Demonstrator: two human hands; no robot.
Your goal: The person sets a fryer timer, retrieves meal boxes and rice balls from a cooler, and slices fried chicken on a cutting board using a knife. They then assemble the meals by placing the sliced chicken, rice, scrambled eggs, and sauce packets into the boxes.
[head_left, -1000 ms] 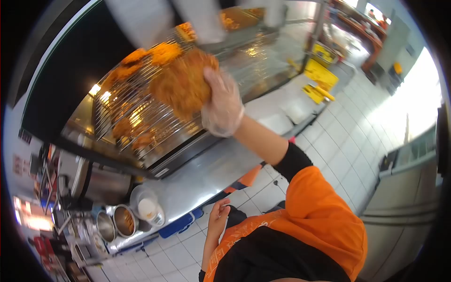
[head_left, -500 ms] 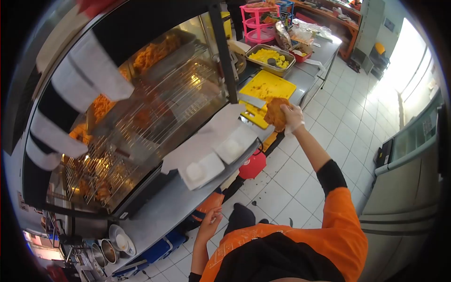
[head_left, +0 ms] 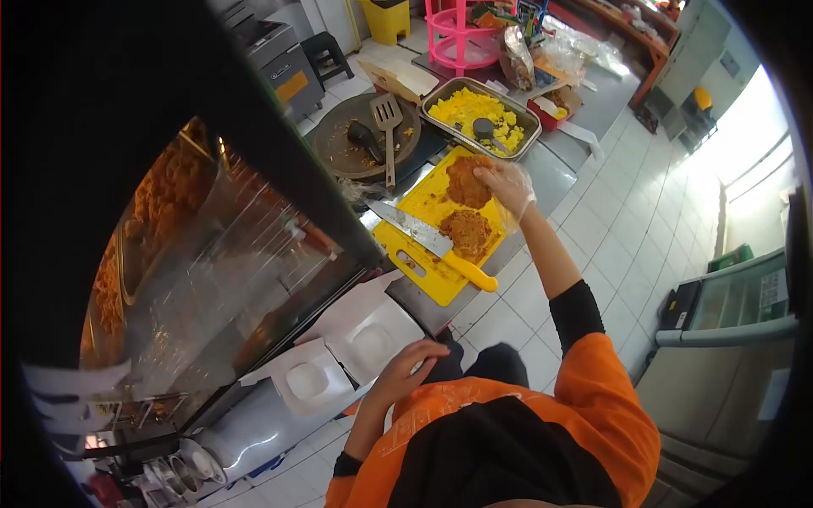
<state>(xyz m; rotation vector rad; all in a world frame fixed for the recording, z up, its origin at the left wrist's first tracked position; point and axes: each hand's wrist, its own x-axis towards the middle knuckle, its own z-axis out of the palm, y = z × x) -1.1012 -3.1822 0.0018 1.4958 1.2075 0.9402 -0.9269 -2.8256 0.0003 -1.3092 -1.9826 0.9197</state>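
Cutlet [head_left: 468,181], brown and crumbed, is pinched at its right edge by the gloved right hand [head_left: 506,188], over the far right part of the yellow board [head_left: 432,201]; whether its underside touches the board, I cannot tell. Nearest the body, the bare left hand [head_left: 408,372] is empty, its fingers loosely extended at the rim of the right one of two open white boxes [head_left: 372,342], each with a round white mound inside. Beyond them, the knife [head_left: 432,240] lies across the near part of the board, its yellow handle poking past the board's edge and the counter's, over the tiled floor [head_left: 610,245]. A second cutlet [head_left: 467,234] sits between the blade and the board's right edge, close below the held one. The glass cabinet [head_left: 246,279] closes off the left side; on the right, beyond the narrow counter [head_left: 555,182] edge, the floor is open. Past the board's far end, the round pan [head_left: 334,140] with a spatula [head_left: 387,118] stands left of the metal tray [head_left: 532,135] of yellow food, which leaves little room there. A red box [head_left: 549,117] is just beside the tray, and the pink rack [head_left: 461,46] stands farther back.
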